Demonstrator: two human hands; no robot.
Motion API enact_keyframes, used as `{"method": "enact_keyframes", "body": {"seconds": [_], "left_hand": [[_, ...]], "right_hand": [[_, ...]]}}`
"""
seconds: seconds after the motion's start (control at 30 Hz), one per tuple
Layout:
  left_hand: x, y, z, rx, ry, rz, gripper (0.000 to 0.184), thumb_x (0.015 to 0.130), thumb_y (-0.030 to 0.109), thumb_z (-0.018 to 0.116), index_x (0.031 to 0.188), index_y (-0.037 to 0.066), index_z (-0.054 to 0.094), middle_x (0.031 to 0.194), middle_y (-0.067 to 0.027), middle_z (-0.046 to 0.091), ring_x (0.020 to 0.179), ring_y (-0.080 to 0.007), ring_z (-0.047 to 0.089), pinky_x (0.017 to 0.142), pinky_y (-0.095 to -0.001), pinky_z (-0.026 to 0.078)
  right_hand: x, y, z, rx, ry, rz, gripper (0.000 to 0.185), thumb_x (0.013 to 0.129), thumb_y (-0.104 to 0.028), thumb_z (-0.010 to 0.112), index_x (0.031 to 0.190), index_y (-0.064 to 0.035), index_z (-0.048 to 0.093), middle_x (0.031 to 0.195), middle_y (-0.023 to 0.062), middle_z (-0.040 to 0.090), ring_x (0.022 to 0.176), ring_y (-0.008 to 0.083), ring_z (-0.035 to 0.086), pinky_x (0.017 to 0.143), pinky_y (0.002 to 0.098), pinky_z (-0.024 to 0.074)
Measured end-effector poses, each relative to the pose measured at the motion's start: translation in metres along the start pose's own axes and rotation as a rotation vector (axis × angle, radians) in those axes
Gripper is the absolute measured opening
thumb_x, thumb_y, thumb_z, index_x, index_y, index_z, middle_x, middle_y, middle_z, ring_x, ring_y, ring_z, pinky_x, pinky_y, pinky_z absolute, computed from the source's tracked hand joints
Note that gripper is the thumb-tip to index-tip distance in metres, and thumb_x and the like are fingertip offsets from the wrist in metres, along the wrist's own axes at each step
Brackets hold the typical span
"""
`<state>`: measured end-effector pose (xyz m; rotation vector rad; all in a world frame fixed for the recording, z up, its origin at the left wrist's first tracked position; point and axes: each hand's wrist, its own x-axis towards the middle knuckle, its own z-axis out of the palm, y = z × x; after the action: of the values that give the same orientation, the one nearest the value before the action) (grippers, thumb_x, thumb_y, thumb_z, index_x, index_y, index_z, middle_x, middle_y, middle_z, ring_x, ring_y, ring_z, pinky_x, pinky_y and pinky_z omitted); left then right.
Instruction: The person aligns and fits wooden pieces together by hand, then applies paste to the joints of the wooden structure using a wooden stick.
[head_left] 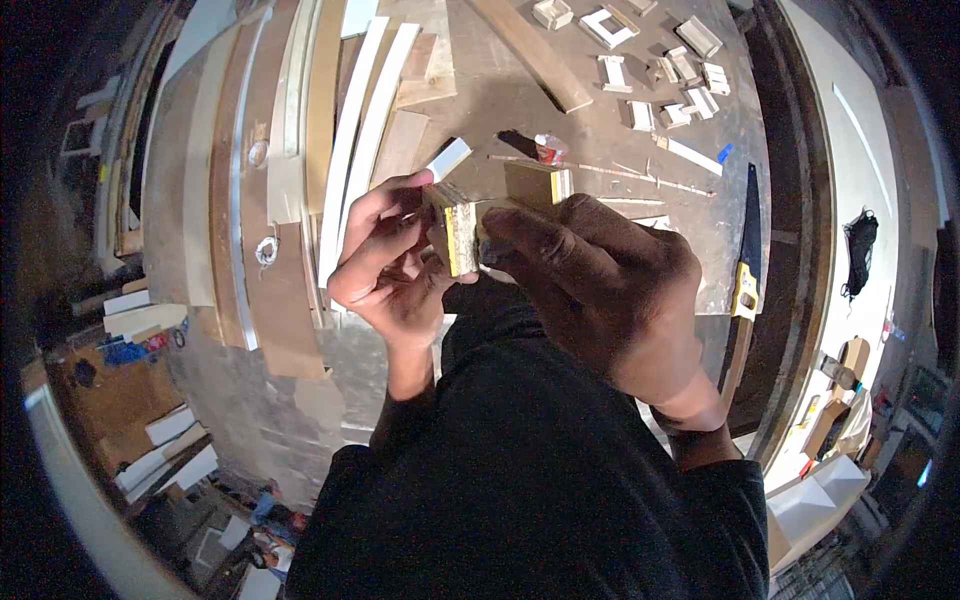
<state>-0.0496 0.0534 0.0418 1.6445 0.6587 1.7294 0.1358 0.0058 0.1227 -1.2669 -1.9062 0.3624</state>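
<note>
Close in front of my chest I hold a small wooden block piece (460,238) with pale, layered edges and a yellow strip along one side. The fingers of my left hand (388,255) are wrapped round its left side. My right hand (612,280) is closed at its right side, thumb and fingers pressed together against the piece. A second upright end (545,183) with a yellow edge shows above my right fingers. It looks joined to the same piece, but my fingers cover the middle. Whether my right fingertips also pinch something small cannot be seen.
Several small wooden frames and boxes (698,38) lie at the table's far right. A small red-and-white container (549,149) stands beyond my hands. Long boards (285,110) cover the left side. A yellow-handled handsaw (747,285) lies along the right edge, with thin sticks (640,175) nearby.
</note>
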Motion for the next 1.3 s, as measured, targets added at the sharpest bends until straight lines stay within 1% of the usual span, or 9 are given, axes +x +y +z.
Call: {"method": "enact_keyframes", "body": {"seconds": [0.03, 0.3, 0.57, 0.67, 0.7, 0.73, 0.97, 1.23, 1.3], "left_hand": [[0.0, 0.0, 0.0, 0.009, -0.002, 0.006, 0.048, 0.06, 0.003, 0.087, 0.102, -0.004, 0.065, 0.116, -0.0307, 0.058, 0.108, -0.0367, 0.061, 0.087, -0.0406, 0.055], [-0.004, 0.001, 0.005, -0.06, 0.035, -0.071, 0.048, 0.06, 0.008, 0.088, 0.101, -0.002, 0.066, 0.116, -0.0302, 0.058, 0.109, -0.037, 0.061, 0.087, -0.0402, 0.055], [-0.002, 0.002, 0.006, -0.013, 0.017, -0.043, 0.035, 0.065, 0.002, 0.084, 0.093, -0.006, 0.065, 0.116, -0.0309, 0.059, 0.103, -0.0342, 0.064, 0.086, -0.0396, 0.055], [-0.001, 0.001, 0.002, 0.072, -0.043, -0.048, 0.032, 0.065, 0.002, 0.084, 0.089, -0.008, 0.064, 0.116, -0.031, 0.059, 0.104, -0.0336, 0.064, 0.086, -0.0392, 0.054], [-0.001, 0.0, 0.002, 0.072, -0.044, -0.048, 0.032, 0.065, 0.002, 0.084, 0.089, -0.008, 0.064, 0.116, -0.031, 0.059, 0.104, -0.0336, 0.064, 0.086, -0.0392, 0.054], [-0.002, -0.002, 0.002, 0.066, -0.039, -0.052, 0.036, 0.065, 0.007, 0.085, 0.09, -0.009, 0.064, 0.117, -0.0311, 0.059, 0.104, -0.0332, 0.064, 0.087, -0.039, 0.054], [0.002, 0.008, 0.013, -0.093, 0.034, -0.088, 0.066, 0.064, 0.035, 0.087, 0.103, -0.013, 0.064, 0.122, -0.0357, 0.055, 0.11, -0.0371, 0.06, 0.092, -0.0413, 0.051], [0.0, 0.003, 0.017, -0.238, 0.048, -0.032, 0.044, 0.077, 0.024, 0.082, 0.109, -0.003, 0.066, 0.126, -0.0361, 0.052, 0.115, -0.0394, 0.058, 0.095, -0.0438, 0.049], [-0.002, 0.003, 0.012, -0.295, 0.052, -0.123, 0.044, 0.078, 0.023, 0.081, 0.113, 0.003, 0.065, 0.13, -0.0353, 0.049, 0.117, -0.0408, 0.057, 0.096, -0.0453, 0.049]], "right_hand": [[-0.001, -0.001, -0.002, -0.012, -0.063, 0.023, 0.038, 0.074, -0.013, 0.069, 0.112, -0.0115, 0.065, 0.095, 0.0057, 0.064, 0.073, 0.0248, 0.068, 0.057, 0.0347, 0.0544], [0.0, -0.002, -0.006, 0.01, -0.089, 0.026, 0.038, 0.072, -0.013, 0.069, 0.11, -0.0091, 0.066, 0.095, 0.0061, 0.064, 0.072, 0.0244, 0.068, 0.056, 0.0344, 0.0545], [-0.002, -0.002, -0.007, 0.006, -0.101, 0.004, 0.041, 0.073, -0.012, 0.068, 0.114, -0.009, 0.064, 0.095, 0.0062, 0.064, 0.073, 0.0252, 0.067, 0.057, 0.0352, 0.0545], [-0.003, -0.003, -0.003, 0.03, 0.027, -0.002, 0.033, 0.075, -0.003, 0.075, 0.107, -0.0088, 0.069, 0.072, 0.0063, 0.062, 0.055, 0.0215, 0.062, 0.047, 0.0328, 0.0484], [-0.004, -0.002, -0.006, 0.028, -0.037, 0.005, 0.036, 0.074, -0.006, 0.071, 0.11, -0.0088, 0.066, 0.083, 0.0064, 0.063, 0.063, 0.0239, 0.064, 0.052, 0.0343, 0.0515], [-0.005, -0.002, -0.009, 0.026, -0.101, 0.011, 0.039, 0.073, -0.009, 0.066, 0.113, -0.0087, 0.064, 0.093, 0.0064, 0.063, 0.071, 0.0264, 0.067, 0.057, 0.0359, 0.0546], [-0.004, -0.001, -0.006, 0.071, -0.038, -0.005, 0.035, 0.074, -0.009, 0.066, 0.108, -0.0072, 0.064, 0.088, 0.0062, 0.062, 0.068, 0.0261, 0.067, 0.058, 0.0365, 0.0554], [-0.006, 0.0, 0.0, 0.016, 0.07, -0.069, 0.037, 0.071, -0.011, 0.069, 0.107, -0.0068, 0.064, 0.083, 0.0053, 0.059, 0.066, 0.0236, 0.065, 0.051, 0.0348, 0.0523], [-0.005, -0.003, -0.002, 0.01, 0.06, -0.061, 0.038, 0.07, -0.012, 0.07, 0.108, -0.0069, 0.064, 0.082, 0.0048, 0.058, 0.065, 0.023, 0.064, 0.05, 0.0344, 0.0513]]}}
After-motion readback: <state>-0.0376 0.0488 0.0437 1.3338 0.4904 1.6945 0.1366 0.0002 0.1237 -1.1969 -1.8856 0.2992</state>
